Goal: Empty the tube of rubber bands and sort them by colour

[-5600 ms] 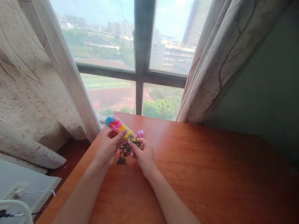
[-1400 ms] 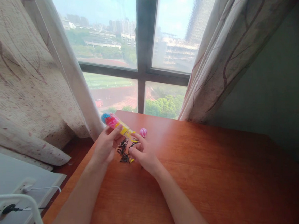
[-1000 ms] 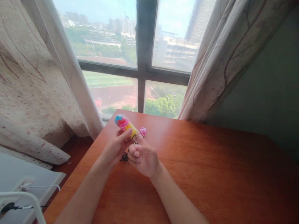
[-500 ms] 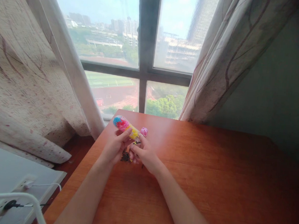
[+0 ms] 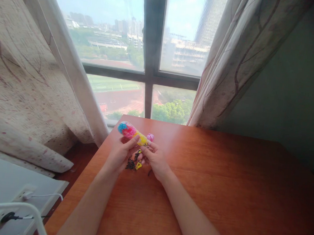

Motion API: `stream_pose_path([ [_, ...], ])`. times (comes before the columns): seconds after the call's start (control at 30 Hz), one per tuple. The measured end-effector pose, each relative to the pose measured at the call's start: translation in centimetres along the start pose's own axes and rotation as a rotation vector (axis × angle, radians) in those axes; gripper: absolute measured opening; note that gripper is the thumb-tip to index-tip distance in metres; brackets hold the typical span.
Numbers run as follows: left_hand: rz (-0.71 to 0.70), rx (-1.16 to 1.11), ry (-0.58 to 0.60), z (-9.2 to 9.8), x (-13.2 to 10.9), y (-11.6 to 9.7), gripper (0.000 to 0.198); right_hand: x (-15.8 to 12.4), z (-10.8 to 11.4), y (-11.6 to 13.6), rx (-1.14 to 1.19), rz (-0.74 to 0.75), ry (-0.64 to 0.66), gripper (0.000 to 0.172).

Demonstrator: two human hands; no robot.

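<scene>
My left hand (image 5: 120, 154) is closed around a clear tube (image 5: 133, 133) packed with small rubber bands in blue, red, pink and yellow. The tube lies tilted, its blue end towards the window. My right hand (image 5: 155, 160) is at the tube's near end, thumb and fingers pinched at some black and yellow rubber bands (image 5: 138, 152); its fingertips are partly hidden. Under the hands, a heap of black rubber bands (image 5: 130, 164) lies on the table, with a yellow band (image 5: 139, 165) beside it. Just behind the tube's near end sits a pink cap (image 5: 150, 137).
The brown wooden table (image 5: 222, 179) reaches the window (image 5: 149, 77). Patterned curtains hang on the left (image 5: 36, 69) and right (image 5: 225, 65). At lower left are a white tube rail (image 5: 32, 209) and a power socket with plugs (image 5: 10, 216).
My right fingers have shifted slightly at the tube's near end. More of the black and yellow bands beneath shows. The tube has hardly moved, and the view has shifted a little.
</scene>
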State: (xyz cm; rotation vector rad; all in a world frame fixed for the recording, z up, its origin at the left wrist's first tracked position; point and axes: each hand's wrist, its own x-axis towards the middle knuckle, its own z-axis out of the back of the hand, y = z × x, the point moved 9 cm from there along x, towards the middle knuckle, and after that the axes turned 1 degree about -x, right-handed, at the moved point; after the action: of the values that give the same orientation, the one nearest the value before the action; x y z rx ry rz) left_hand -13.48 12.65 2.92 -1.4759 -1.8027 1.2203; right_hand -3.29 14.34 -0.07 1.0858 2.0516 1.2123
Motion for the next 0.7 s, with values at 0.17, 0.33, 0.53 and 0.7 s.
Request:
stream_pose_path([
  [0.17, -0.004, -0.002, 0.003, 0.0, 0.2, 0.1, 0.037, -0.2, 0.1, 0.7, 0.007, 0.031, -0.074, 0.046],
  [0.33, -0.028, 0.009, -0.026, 0.2, 0.2, -0.1, 0.039, -0.1, 0.4, 0.4, -0.002, 0.047, -0.141, 0.046],
  [0.53, -0.033, 0.034, -0.045, 0.0, -0.1, -0.2, 0.039, -0.4, 0.9, 0.2, -0.005, 0.088, -0.231, 0.040],
  [0.7, -0.042, 0.051, -0.056, -0.2, -0.2, -0.3, 0.040, -0.6, 1.2, 0.3, -0.025, 0.099, -0.286, 0.039],
])
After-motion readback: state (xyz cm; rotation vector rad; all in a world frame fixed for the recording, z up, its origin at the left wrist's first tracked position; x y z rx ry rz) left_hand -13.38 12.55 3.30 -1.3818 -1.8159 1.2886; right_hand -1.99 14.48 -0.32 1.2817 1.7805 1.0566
